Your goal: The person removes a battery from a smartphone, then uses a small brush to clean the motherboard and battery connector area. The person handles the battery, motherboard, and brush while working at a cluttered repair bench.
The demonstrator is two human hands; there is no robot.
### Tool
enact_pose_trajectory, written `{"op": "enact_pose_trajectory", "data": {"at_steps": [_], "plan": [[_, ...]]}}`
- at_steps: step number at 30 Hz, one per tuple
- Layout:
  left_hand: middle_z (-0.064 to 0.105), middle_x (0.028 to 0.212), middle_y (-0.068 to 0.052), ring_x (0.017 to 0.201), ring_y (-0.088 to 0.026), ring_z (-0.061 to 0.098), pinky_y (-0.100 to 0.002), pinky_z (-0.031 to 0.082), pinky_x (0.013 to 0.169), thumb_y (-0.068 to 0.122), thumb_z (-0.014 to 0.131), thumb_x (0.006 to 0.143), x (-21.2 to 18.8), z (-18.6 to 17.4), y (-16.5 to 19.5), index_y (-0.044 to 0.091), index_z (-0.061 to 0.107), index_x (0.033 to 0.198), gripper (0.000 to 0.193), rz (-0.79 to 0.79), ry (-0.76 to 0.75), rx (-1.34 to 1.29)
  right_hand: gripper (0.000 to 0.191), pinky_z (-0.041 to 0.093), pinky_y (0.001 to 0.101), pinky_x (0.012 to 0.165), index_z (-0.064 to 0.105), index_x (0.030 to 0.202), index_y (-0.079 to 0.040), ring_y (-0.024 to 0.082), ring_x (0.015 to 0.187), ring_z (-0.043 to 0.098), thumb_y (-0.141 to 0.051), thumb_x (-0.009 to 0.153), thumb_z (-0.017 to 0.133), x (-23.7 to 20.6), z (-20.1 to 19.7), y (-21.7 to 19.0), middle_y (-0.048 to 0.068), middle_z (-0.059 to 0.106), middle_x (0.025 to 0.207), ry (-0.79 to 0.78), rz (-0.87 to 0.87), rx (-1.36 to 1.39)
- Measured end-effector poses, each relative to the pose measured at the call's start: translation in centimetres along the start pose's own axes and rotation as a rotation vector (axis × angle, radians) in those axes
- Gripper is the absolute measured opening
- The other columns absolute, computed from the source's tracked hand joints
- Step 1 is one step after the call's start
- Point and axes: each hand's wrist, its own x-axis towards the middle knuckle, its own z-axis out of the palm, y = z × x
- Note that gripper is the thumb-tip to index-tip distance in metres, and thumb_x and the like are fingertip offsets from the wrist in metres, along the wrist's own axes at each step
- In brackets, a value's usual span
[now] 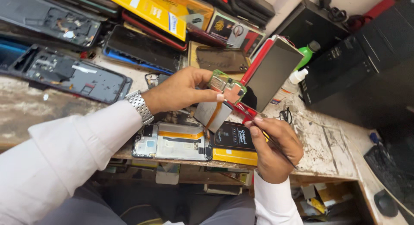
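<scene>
Head view: left hand [181, 92] fingers pinch a small circuit board [226, 88] held above the bench [327, 147]; right hand [274, 149] fingers grip red-handled tweezers [246, 113] touching it.

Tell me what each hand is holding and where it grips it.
The left hand pinches a small green circuit board by its near edge, its flex cable and plate dangling. The right hand holds red-handled tweezers partway along the shaft.

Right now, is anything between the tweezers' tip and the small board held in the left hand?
Nothing visible. The left hand holds the green-edged board above the bench, and the red tweezers in the right hand already reach its lower edge.
</scene>
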Motion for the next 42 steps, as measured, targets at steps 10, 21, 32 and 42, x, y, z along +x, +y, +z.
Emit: {"op": "enact_pose_trajectory", "data": {"at_steps": [10, 21, 32, 42], "plan": [[0.078, 0.107, -0.001, 0.096, -0.005, 0.068, -0.025, 0.058, 0.088, 0.018, 0.072, 0.095, -0.04, 0.13, 0.34, 0.004, 0.073, 0.114, 0.024, 0.004, -0.018, -0.034, 0.020, 0.059, 0.0300, 0.090, 0.072, 0.109, 0.001, 0.020, 0.095, 0.074, 0.010, 0.092, 0.075, 0.57, 0.63, 0.37, 0.013, 0.073, 0.106, -0.001, -0.110, -0.148], [0.078, 0.107, -0.002, 0.096, -0.006, 0.069, -0.027, 0.058, 0.089, 0.018, 0.072, 0.095, 0.04, 0.09, 0.23, 0.004, 0.073, 0.114, 0.024, -0.015, -0.005, 0.006, 0.022, 0.058, 0.0312, 0.092, 0.072, 0.109, 0.001, 0.022, 0.098, 0.073, 0.009, 0.090, 0.077, 0.70, 0.64, 0.13, 0.014, 0.073, 0.105, -0.011, -0.165, -0.214], [0.078, 0.108, -0.002, 0.097, -0.006, 0.069, -0.027, 0.058, 0.089, 0.018, 0.071, 0.096, 0.08, 0.03, -0.01, 0.004, 0.073, 0.114, 0.024, -0.018, -0.005, -0.007, 0.022, 0.058, 0.0299, 0.091, 0.072, 0.108, -0.001, 0.021, 0.099, 0.073, 0.009, 0.090, 0.077, 0.81, 0.28, 0.50, 0.014, 0.073, 0.105, -0.036, -0.168, -0.198], [0.077, 0.108, -0.002, 0.098, -0.006, 0.069, -0.027, 0.058, 0.091, 0.017, 0.071, 0.096, 0.13, 0.00, -0.03, 0.003, 0.073, 0.114, 0.023, -0.013, -0.014, -0.016, 0.021, 0.058, 0.0299, 0.091, 0.072, 0.108, -0.001, 0.021, 0.099, 0.073, 0.009, 0.090, 0.077, 1.00, 0.25, 0.56, 0.013, 0.074, 0.104, -0.045, -0.170, -0.185]]}}
